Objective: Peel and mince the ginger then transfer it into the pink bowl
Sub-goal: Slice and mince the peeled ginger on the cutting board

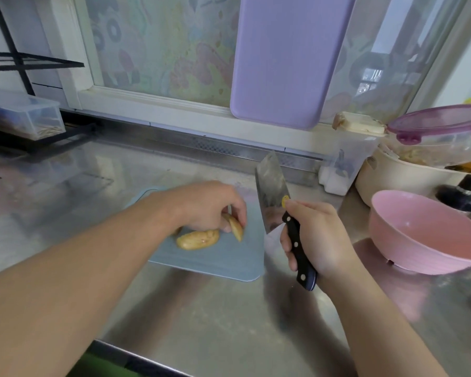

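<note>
The right hand (314, 240) is wrapped around the black riveted handle of a cleaver (272, 197), blade raised and tilted, its edge hanging just beyond the right edge of the pale blue cutting board (223, 263). The left hand (207, 205) pinches a small wedge of ginger (235, 225) between fingertips and thumb, the wedge tipped up on the board. A larger ginger piece (197, 240) lies flat on the board, touching or nearly touching the wedge on its left.

Both pieces show smooth yellow flesh; some brownish patches on the larger one may be skin, though blur makes that uncertain. So peeling looks mostly or wholly done and the root has been split into chunks, but no slicing into slivers or mincing shows yet.

The pink bowl (424, 238) stands on the steel counter (229, 322) well to the right of the board, past the cleaver, and looks empty. Mincing and the transfer remain.
</note>
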Demonstrator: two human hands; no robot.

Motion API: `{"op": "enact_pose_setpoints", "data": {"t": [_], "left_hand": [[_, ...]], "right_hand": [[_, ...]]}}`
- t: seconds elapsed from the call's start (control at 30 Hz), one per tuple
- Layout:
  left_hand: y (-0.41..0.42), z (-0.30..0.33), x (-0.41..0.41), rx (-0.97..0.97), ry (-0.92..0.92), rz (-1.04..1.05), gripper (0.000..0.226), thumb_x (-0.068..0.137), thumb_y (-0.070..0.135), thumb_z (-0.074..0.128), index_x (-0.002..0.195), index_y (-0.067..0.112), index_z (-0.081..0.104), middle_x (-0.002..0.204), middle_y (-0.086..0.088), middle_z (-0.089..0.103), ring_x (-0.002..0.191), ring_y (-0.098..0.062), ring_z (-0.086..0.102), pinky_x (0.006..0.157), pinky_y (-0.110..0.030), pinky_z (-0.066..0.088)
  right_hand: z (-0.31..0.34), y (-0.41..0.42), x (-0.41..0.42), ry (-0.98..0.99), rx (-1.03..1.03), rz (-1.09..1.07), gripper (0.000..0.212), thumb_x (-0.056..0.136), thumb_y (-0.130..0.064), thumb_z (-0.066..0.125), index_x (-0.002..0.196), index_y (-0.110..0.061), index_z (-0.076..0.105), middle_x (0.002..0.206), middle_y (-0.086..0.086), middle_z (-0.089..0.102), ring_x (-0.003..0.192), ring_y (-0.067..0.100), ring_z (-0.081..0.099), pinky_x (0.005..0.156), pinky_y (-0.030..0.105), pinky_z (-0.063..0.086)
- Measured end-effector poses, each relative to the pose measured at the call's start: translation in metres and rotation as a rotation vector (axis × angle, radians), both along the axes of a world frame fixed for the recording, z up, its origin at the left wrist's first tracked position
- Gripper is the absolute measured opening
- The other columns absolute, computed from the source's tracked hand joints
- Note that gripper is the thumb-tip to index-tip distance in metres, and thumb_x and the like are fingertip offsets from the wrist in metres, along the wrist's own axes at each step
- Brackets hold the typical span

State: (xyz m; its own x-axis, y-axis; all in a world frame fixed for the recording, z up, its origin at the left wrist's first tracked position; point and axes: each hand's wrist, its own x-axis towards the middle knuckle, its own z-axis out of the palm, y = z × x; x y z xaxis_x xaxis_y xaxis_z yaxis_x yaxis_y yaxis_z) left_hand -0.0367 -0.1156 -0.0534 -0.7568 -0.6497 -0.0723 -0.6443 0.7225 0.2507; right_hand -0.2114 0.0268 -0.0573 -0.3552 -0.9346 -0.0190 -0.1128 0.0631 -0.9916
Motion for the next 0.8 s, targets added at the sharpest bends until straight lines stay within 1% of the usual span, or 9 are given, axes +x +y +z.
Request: {"op": "enact_pose_setpoints", "data": {"t": [0.07,0.17,0.23,0.37,0.43,0.5,0.6,0.67,0.8], "left_hand": [[-0.004,-0.002,0.003,-0.084,0.002,0.068,0.021,0.090,0.030,0.079,0.109,0.037,0.074,0.091,0.022,0.066,0.082,0.002,0.061,0.075,-0.024,0.045],[-0.011,-0.003,0.013,-0.266,-0.022,0.280,0.021,0.090,0.045,0.073,0.109,0.035,0.069,0.107,0.012,0.069,0.102,-0.020,0.065,0.078,-0.031,0.049],[-0.015,-0.006,0.020,-0.279,-0.046,0.366,0.023,0.090,0.047,0.071,0.108,0.033,0.070,0.111,0.005,0.071,0.104,-0.026,0.067,0.080,-0.034,0.054],[-0.015,-0.008,0.032,-0.183,0.036,0.413,0.033,0.089,0.052,0.072,0.117,0.036,0.064,0.115,0.010,0.066,0.109,-0.021,0.064,0.089,-0.037,0.054],[-0.008,0.001,0.036,-0.160,0.223,0.419,0.019,0.090,0.046,0.072,0.101,0.033,0.064,0.103,0.014,0.066,0.102,-0.017,0.065,0.088,-0.035,0.054],[0.005,0.012,0.041,-0.066,0.302,0.403,0.016,0.088,0.042,0.076,0.090,0.030,0.066,0.090,0.016,0.068,0.091,-0.011,0.068,0.077,-0.029,0.054],[0.029,0.018,0.049,0.126,0.056,0.289,0.038,0.077,0.051,0.085,0.103,0.032,0.066,0.094,0.019,0.068,0.088,-0.008,0.070,0.077,-0.032,0.061],[0.038,0.012,0.053,0.063,-0.114,0.250,0.046,0.075,0.049,0.086,0.111,0.032,0.063,0.099,0.019,0.066,0.093,-0.010,0.068,0.087,-0.037,0.060],[0.046,0.002,0.052,-0.047,-0.107,0.258,0.023,0.082,0.040,0.080,0.097,0.027,0.068,0.091,0.013,0.070,0.088,-0.013,0.067,0.082,-0.036,0.058]], "right_hand": [[-0.001,-0.001,0.000,-0.002,0.001,0.018,0.036,0.108,-0.020,0.048,0.078,-0.001,0.053,0.052,0.022,0.051,0.030,0.024,0.040,0.039,0.024,0.029],[-0.003,-0.002,0.002,0.003,0.010,0.032,0.037,0.108,-0.021,0.048,0.091,0.011,0.051,0.052,0.021,0.052,0.031,0.025,0.040,0.039,0.024,0.030],[-0.004,-0.001,0.002,0.009,0.012,0.030,0.039,0.108,-0.023,0.048,0.095,0.014,0.049,0.052,0.021,0.052,0.031,0.024,0.040,0.039,0.024,0.030],[-0.003,0.000,0.004,0.025,0.009,0.033,0.040,0.109,-0.023,0.048,0.087,0.011,0.047,0.051,0.021,0.052,0.029,0.024,0.040,0.038,0.023,0.030],[-0.003,0.001,0.005,0.027,0.006,0.036,0.038,0.109,-0.023,0.047,0.083,0.004,0.050,0.051,0.021,0.052,0.030,0.024,0.039,0.038,0.023,0.030],[-0.003,0.003,0.006,0.027,0.005,0.034,0.041,0.109,-0.023,0.047,0.085,0.010,0.046,0.052,0.021,0.052,0.030,0.024,0.039,0.039,0.024,0.031],[-0.004,0.005,0.008,0.039,0.012,0.036,0.040,0.109,-0.022,0.047,0.094,0.015,0.046,0.052,0.022,0.052,0.030,0.024,0.039,0.039,0.024,0.031],[-0.004,0.006,0.010,0.041,0.014,0.044,0.039,0.109,-0.021,0.047,0.095,0.015,0.045,0.051,0.022,0.051,0.029,0.024,0.039,0.039,0.024,0.031],[-0.004,0.008,0.013,0.048,0.024,0.057,0.039,0.110,-0.022,0.046,0.098,0.015,0.047,0.051,0.021,0.051,0.028,0.024,0.039,0.040,0.026,0.029]]}}
